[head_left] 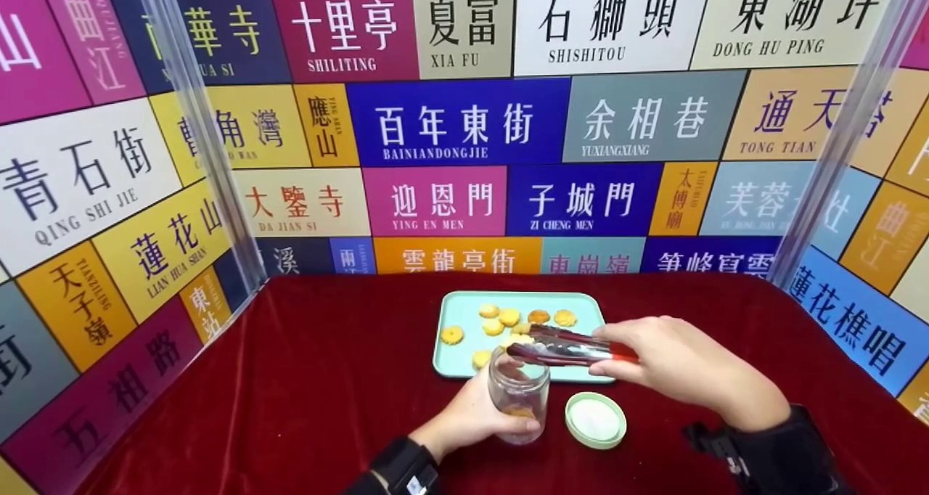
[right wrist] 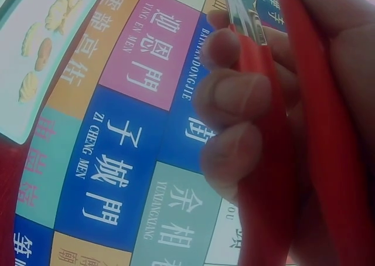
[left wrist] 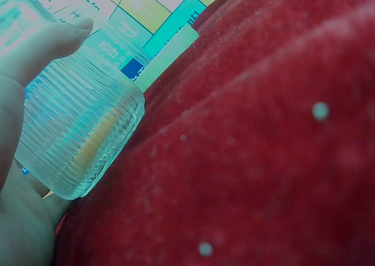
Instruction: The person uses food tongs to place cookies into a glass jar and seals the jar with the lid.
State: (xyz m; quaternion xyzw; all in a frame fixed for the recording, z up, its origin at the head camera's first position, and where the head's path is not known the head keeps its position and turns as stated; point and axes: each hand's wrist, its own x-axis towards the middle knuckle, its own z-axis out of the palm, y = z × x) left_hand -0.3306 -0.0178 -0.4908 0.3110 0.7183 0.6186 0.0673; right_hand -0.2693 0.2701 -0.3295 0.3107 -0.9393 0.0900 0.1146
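Left hand [head_left: 472,416] gripping jar [head_left: 518,393], tray [head_left: 459,312] behind

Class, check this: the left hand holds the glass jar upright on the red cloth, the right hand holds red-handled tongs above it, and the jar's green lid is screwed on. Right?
Not quite. The green lid is off, lying on the red cloth beside the glass jar, as the head view shows. The left hand does hold the jar upright, and the right hand holds the tongs above it.

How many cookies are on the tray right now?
8 on the tray: four across the back, one at left, two mid, one at the front. The tongs may hide more; another lies in the jar.
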